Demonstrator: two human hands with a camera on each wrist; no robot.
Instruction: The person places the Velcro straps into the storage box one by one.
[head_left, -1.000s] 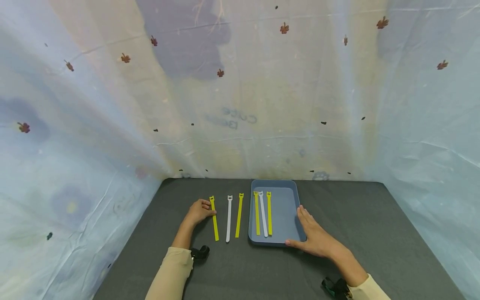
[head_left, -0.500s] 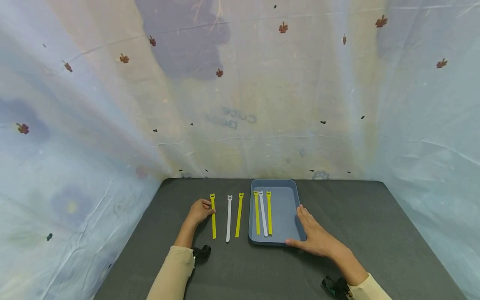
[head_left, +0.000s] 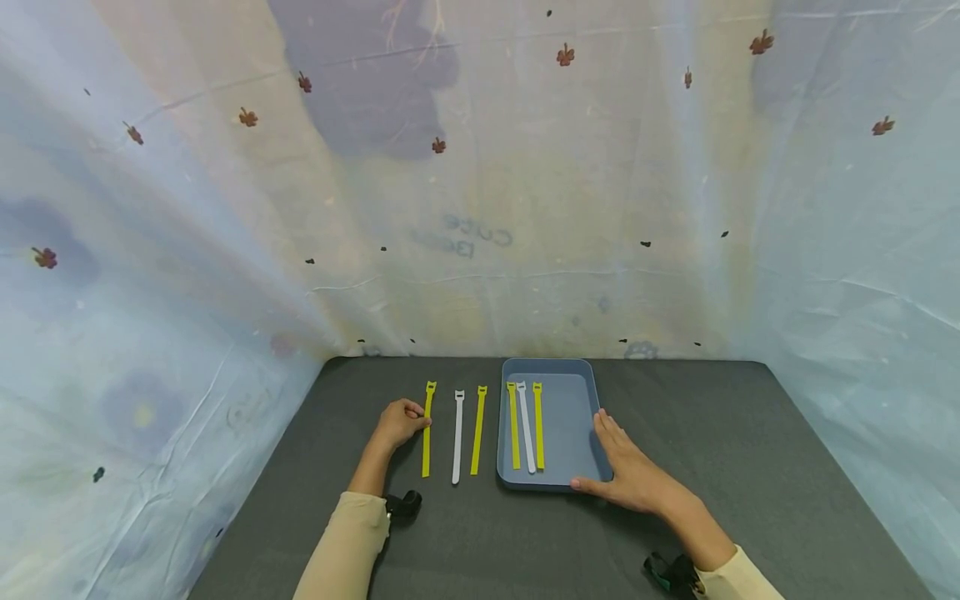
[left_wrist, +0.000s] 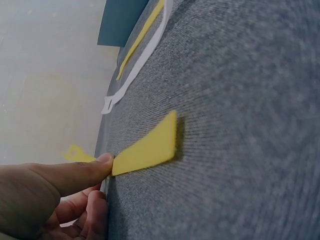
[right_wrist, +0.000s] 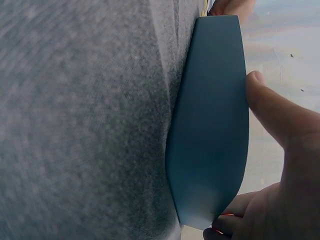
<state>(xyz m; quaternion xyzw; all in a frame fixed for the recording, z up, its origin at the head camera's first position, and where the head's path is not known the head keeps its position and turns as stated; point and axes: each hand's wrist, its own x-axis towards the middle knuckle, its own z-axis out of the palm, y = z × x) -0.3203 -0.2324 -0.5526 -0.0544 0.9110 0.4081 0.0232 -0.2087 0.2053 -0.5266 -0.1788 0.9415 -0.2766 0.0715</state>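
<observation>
the left hand [head_left: 399, 422] pinches a yellow strap [head_left: 427, 450] between thumb and finger. the hand is at the strap's left side, near its middle. one end pokes out past the fingers toward the back wall, and the other points back toward the person. in the left wrist view, the near end looks lifted a bit, with a shadow under it.

next to it, on the gray cloth [head_left: 465, 542], lie a white strap [head_left: 458, 437] and then a second yellow strap [head_left: 478, 432]. the blue tray [head_left: 573, 433] has yellow, white, yellow in it too. so the step now seems to be making a row on the cloth like the one in the tray. the next move likely calls for turning the held strap straight, laying it flat beside the white one, and letting go gently.

the right hand [head_left: 628, 472] is spread at the tray's near right corner. its thumb touches the front edge and its fingers lie along the right side, maybe to keep the tray from sliding.
</observation>
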